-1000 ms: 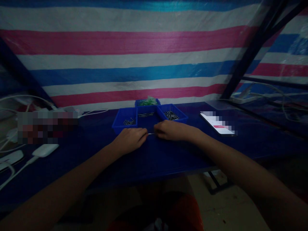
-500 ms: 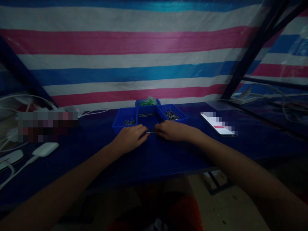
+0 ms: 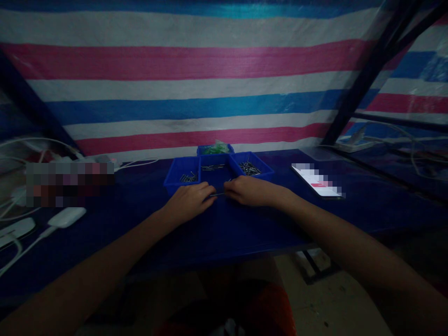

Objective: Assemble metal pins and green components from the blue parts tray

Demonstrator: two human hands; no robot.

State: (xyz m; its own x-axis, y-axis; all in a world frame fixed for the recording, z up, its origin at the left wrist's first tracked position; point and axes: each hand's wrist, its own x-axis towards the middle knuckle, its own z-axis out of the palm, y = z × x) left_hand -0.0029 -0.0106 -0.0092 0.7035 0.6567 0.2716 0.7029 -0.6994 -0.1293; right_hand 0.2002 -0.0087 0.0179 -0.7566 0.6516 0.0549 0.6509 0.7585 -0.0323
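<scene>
My left hand and my right hand face each other low over the blue table. Between their closed fingertips runs a thin metal rod, each hand pinching one end; its exact kind is too small to make out. Just beyond my left hand, a blue bin holds several short metal pins. Behind my right hand, another blue bin contains a heap of similar metal pieces. Several longer thin rods lie in the blue middle section between these bins.
A small blue bin with green plastic-wrapped stuff stands at the back. To the right lies a lit phone. A white charger with cables is on the left. A striped tarp hangs behind the table.
The rod between my fingers has tilted slightly and looks darker. My hands stay nearly in place, and the bins have not moved.
</scene>
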